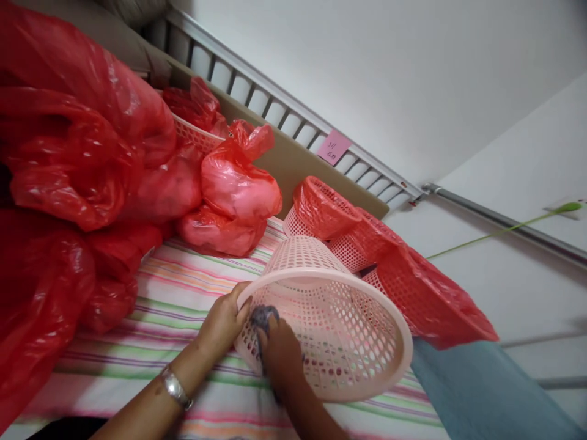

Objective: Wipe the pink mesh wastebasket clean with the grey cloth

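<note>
"Where do we see our pale pink basket (321,276)?"

"It lies tipped on the striped sheet (183,293), in the middle of the scene, its mouth turned toward us."

"And how do our hands grip?"

"Our left hand (225,313) pinches the rim on the left side. Our right hand (282,354) is inside the mouth, its fingers closed on a dark grey rag (264,316), near the left inner wall."

"What else do we have around us?"

"Shiny red bags (238,183) on the left; far and right, other baskets (346,252) with red plastic (426,293) over them. Farther still, a pink note (334,146) on the railing (298,106)."
</note>
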A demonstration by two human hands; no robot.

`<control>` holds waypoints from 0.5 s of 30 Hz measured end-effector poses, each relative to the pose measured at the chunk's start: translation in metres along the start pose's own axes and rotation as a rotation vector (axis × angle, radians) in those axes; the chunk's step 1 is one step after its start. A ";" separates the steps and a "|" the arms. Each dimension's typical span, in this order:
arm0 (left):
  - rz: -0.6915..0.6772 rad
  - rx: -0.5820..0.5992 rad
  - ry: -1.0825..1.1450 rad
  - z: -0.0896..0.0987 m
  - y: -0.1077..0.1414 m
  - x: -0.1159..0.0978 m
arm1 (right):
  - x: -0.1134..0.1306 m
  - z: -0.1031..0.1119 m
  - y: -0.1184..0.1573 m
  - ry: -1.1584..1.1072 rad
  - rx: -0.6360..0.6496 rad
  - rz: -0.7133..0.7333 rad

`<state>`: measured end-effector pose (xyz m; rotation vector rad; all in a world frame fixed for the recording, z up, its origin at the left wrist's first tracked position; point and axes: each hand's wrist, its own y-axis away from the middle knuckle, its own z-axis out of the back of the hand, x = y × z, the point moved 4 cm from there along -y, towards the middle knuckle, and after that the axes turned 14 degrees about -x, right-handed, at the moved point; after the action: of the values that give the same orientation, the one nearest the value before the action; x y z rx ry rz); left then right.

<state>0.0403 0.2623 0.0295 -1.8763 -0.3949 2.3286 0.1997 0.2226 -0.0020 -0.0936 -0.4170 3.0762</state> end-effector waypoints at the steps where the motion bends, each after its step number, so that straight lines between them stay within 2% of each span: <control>1: -0.006 0.012 -0.011 0.001 0.001 -0.001 | 0.003 0.003 0.015 -0.019 0.015 0.023; 4: -0.033 0.048 -0.044 0.003 0.002 -0.006 | 0.003 0.006 0.033 -0.042 0.050 0.069; 6: -0.050 0.061 -0.059 0.006 0.002 -0.008 | -0.003 0.004 0.020 -0.024 0.039 0.075; 12: -0.090 0.100 -0.074 0.012 0.000 -0.015 | -0.034 -0.018 -0.080 0.127 -0.045 -0.069; 15: -0.060 0.050 -0.065 0.012 0.002 -0.014 | -0.045 -0.034 -0.114 0.120 -0.040 -0.101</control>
<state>0.0320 0.2558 0.0443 -1.7460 -0.3904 2.3424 0.2495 0.3398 -0.0015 -0.2493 -0.4627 2.9447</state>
